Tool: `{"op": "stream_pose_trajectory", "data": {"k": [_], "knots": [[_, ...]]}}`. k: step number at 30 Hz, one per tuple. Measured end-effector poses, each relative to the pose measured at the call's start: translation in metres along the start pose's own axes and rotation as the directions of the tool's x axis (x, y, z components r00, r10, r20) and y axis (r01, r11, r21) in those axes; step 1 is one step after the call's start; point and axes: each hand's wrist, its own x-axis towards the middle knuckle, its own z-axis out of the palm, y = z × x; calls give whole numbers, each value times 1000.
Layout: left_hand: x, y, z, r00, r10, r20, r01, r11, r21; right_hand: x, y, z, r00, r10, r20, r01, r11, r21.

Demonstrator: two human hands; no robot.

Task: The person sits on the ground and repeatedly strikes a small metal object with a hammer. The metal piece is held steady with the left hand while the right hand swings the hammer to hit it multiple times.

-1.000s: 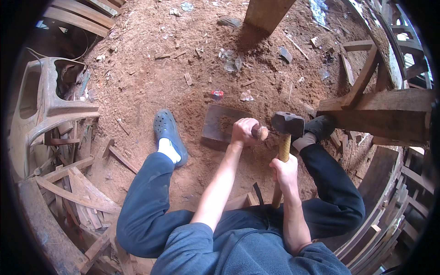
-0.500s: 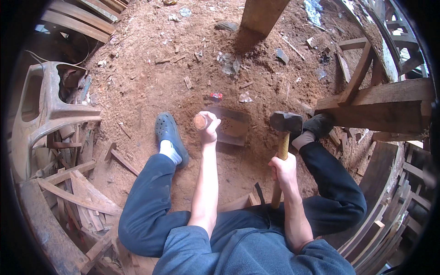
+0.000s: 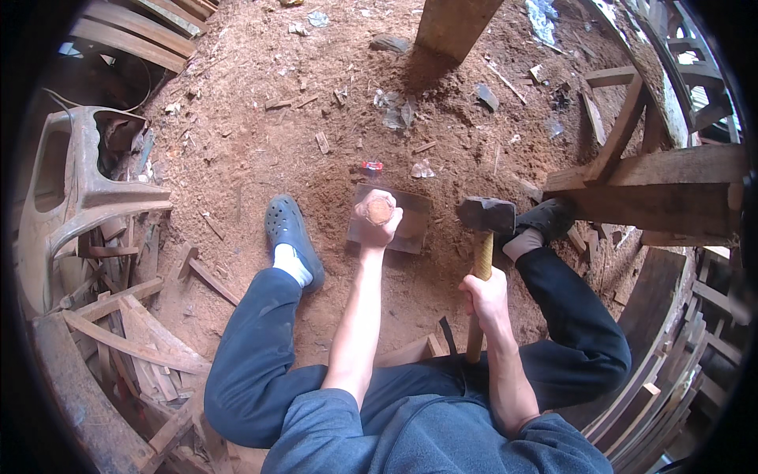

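My left hand (image 3: 382,229) is closed around an upright round wooden handle (image 3: 380,210), seen end-on; whatever lies below its top is hidden by my fist. It is over a flat, dark rectangular panel (image 3: 412,225) on the ground, covering part of it. I cannot tell whether the handle's lower end touches the panel. To the right, my right hand (image 3: 486,294) grips a hammer (image 3: 487,215) by its handle, which is yellow near the head and wooden lower down. The dark, blocky hammer head is raised, apart from the wooden handle and beside my right shoe.
A small red item (image 3: 372,166) lies beyond the panel on ground covered in sawdust. A wooden post (image 3: 454,30) rises farther off. Thick timber (image 3: 655,207) juts in at right. A carved wooden chair frame (image 3: 75,189) and offcuts crowd the left; stacked boards (image 3: 663,340) stand lower right.
My left hand has shifted right with the wooden handle, from the panel's left edge to over the panel. The hammer head has moved slightly left and down.
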Motion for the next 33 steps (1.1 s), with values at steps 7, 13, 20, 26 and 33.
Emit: {"op": "stream_pose_trajectory", "data": {"k": [7,13,20,26,33], "knots": [[3,9,8,995,86,51,-91,989,119,-3,-3,1,1000,2,21,-1,997,-74],[-1,14,23,954,222,203,-259,949,178,-8,-1,8,976,-191,106,210,953,-218],[-1,13,22,953,218,212,-251,956,149,-1,4,24,970,-196,147,242,853,-462],[0,12,25,959,217,180,-245,958,152,6,2,28,984,-109,141,166,851,-498],[-1,11,22,960,192,205,-223,964,143,7,3,29,986,-48,162,119,877,-466]]}}
